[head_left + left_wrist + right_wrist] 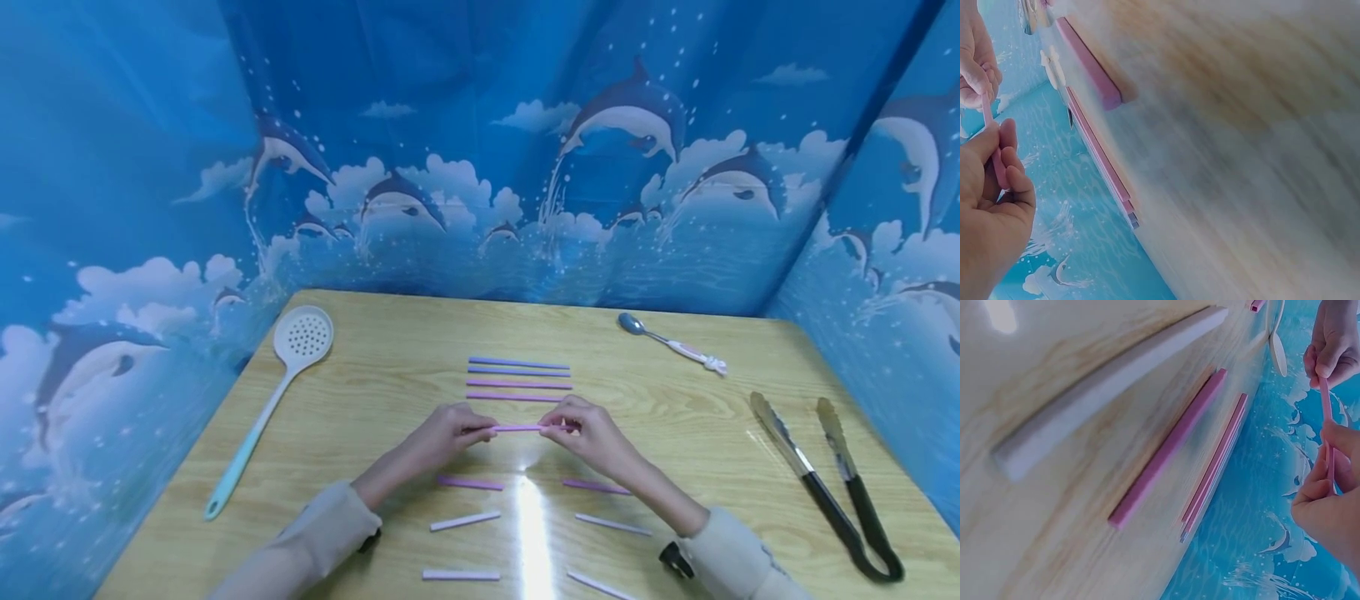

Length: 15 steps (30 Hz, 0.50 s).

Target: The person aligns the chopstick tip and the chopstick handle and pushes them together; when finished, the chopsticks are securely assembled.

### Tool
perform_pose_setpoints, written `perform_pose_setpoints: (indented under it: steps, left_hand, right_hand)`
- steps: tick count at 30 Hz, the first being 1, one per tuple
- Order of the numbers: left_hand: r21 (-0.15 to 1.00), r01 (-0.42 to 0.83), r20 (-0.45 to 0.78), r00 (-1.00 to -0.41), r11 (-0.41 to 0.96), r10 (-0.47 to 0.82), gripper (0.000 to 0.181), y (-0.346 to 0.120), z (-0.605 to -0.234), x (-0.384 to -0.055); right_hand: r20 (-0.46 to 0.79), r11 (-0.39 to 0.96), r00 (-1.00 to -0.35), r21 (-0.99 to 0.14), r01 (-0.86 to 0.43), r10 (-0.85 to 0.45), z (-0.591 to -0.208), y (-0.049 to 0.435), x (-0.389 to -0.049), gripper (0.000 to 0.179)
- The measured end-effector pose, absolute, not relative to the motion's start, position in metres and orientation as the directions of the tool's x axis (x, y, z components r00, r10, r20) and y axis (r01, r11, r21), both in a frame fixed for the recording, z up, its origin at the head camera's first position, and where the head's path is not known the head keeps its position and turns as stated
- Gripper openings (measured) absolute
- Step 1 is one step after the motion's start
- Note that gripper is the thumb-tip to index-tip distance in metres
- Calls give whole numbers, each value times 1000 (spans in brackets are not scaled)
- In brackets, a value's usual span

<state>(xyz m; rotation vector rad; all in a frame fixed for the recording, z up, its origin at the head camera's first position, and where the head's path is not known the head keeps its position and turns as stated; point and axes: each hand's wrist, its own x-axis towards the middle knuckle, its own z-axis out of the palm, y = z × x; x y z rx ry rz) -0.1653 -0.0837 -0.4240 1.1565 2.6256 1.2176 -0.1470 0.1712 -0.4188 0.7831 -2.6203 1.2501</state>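
Six short pieces (461,575) counted nearest, three per side; more possibly hidden below view. Pink stick (517,428), one, pinched by left hand (448,429) and right hand (588,435), long axis left-to-right between them, neither nearer. Farther: four long sticks (519,384) laid parallel; one spoon (684,349).

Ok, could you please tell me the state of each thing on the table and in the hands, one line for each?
Left hand, pinching the pink stick
Right hand, pinching the same stick
Pink stick, held up off the table
Four long sticks, lying side by side, spaced apart
Six short sticks, lying apart in two columns
Skimmer, lying, unheld
Spoon, lying, unheld
Tongs, lying, arms spread
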Motion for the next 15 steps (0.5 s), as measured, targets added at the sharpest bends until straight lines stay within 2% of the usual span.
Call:
perform_pose_setpoints:
  steps: [7,15]
  left_hand:
    - [640,636,280,-715,430,641,20,-83,-424,-166]
    - [667,579,200,-745,469,636,20,-81,-426,-178]
  right_hand:
    - [323,517,-855,-691,-506,-405,-419,171,-149,6]
    - [231,556,-885,-706,-439,-405,-421,176,-161,8]
